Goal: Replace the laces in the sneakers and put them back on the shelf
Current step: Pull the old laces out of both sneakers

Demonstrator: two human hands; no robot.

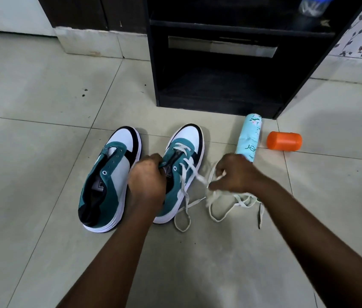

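Our left hand (146, 176) is curled tight on the tongue and upper edge of the right-hand sneaker (181, 165), pinning it to the tiled floor (42, 96). Our right hand (234, 172) is closed around a white lace (189, 172), drawing it out to the right of the shoe. That lace crosses only the lower eyelets near the toe; the rest trails in loose loops on the floor just beside the sole and under our right wrist.

The lace looks flat, soft and light, likely to twist and tangle, so we judge it best pinched near its stiff tip for threading. The sneaker seems light but firm in the sole, with a yielding suede-like upper; gripping by the collar or tongue should steady it.

Just left stands the other sneaker (111, 174), teal, white and black, its eyelets bare. Beyond both is a black shelf unit (220, 90), its lowest bay open. A pale spray can (250, 136) and an orange cap (284, 140) lie on their sides to the right.
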